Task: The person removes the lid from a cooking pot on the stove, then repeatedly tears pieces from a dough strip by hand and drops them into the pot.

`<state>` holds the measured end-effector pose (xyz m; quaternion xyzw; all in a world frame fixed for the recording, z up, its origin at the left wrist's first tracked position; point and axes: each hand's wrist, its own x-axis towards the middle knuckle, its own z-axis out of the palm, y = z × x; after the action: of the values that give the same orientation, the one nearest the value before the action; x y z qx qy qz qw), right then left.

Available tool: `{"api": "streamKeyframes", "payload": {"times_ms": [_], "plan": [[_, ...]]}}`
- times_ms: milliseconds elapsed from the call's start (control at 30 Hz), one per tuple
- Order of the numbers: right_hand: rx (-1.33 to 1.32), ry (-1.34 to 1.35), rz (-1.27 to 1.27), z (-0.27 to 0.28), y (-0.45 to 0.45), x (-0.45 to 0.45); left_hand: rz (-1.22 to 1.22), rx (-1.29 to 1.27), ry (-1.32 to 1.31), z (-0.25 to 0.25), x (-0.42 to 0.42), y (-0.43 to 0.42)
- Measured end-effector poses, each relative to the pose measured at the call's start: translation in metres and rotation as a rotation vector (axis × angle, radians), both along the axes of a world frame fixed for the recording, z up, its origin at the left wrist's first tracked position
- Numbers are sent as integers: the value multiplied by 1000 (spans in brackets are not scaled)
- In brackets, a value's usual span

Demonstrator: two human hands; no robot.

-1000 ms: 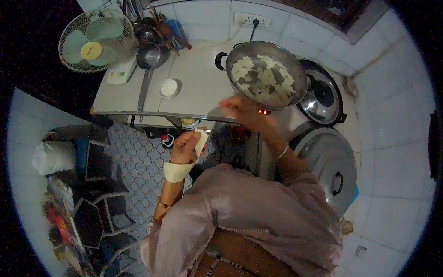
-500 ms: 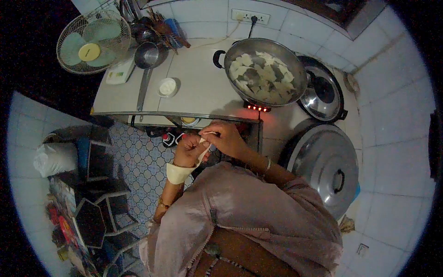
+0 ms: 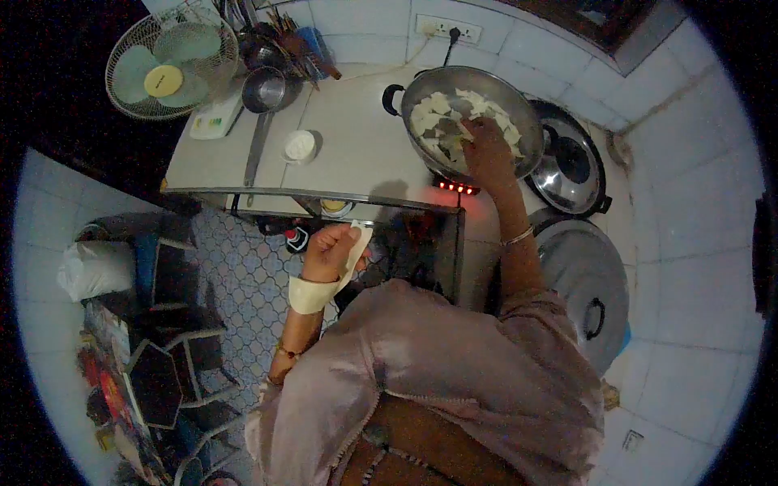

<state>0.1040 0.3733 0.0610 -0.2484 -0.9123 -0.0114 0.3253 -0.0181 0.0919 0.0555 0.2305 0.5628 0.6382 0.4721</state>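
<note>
My left hand (image 3: 328, 253) is closed on a long, flat strip of dough (image 3: 312, 296), its end pinched between thumb and fingers. The pale strip hangs down from the pinch and wraps round my left wrist. My right hand (image 3: 489, 144) reaches over the pot (image 3: 420, 144), fingers stretched down toward its contents; no dough can be made out between them. Pale, flat pieces of dough (image 3: 432, 105) lie in the pot, some overlapping. Part of the contents is hidden behind my right hand. Red lights (image 3: 456, 188) glow on the cooker under the pot.
Left on the counter are a small white bowl (image 3: 299, 147), a long-handled saucepan (image 3: 263, 91), a white scale (image 3: 214, 119) and a fan (image 3: 166, 77). Right of the pot lies a glass lid (image 3: 567, 182); a large metal lid (image 3: 596, 275) sits nearer my right arm.
My right hand has left the dough strip at my left hand and moved up and right, over the pot. My left hand still holds the strip, whose upper end now points up.
</note>
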Motion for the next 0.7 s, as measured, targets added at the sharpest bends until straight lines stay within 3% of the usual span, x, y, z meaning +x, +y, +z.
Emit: {"api": "streamKeyframes", "payload": {"times_ms": [67,133,200,267,400,500,567,700], "plan": [[-253,-28,20,11,-15,-5,41,-13,-20,0,0,6],[-830,114,453,-1,-46,-13,51,-10,3,-1,0,7],[-864,54,710,-28,-88,-28,55,-8,29,1,5,11],[-1476,-120,735,-2,-128,-31,72,73,19,6,9,15],[-1575,56,781,-17,-147,-35,103,127,35,6,8,11],[-1634,59,641,-18,-149,-34,86,98,-100,1,4,5],[-1022,180,699,-36,-149,-34,27,45,10,-18,1,0],[-838,128,625,-14,-148,-25,-36,42,35,-12,-1,-2]]}}
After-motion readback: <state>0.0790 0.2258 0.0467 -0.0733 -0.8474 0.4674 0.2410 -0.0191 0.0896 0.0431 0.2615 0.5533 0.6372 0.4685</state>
